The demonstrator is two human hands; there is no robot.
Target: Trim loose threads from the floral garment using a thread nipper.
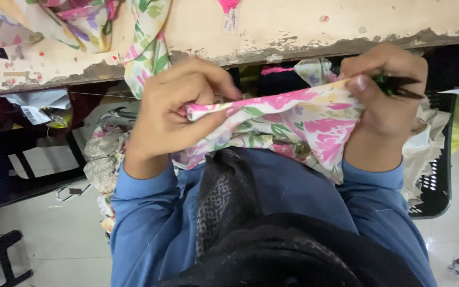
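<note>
My left hand [173, 109] pinches one end of a folded piece of floral fabric [288, 119], cream with pink flowers and green leaves. My right hand [386, 93] grips the other end of the same fabric and also holds a small dark thread snipper [397, 85] whose tips point right. The fabric is stretched between both hands just below the worn edge of a cream worktable [293, 32]. Blue sleeves cover both forearms.
More floral fabric [81, 21] lies on the table at upper left and hangs over its edge. A black plastic crate [436, 180] with cloth scraps stands at the right. Cloth piles [102, 159] sit at the left. A white tiled floor shows below.
</note>
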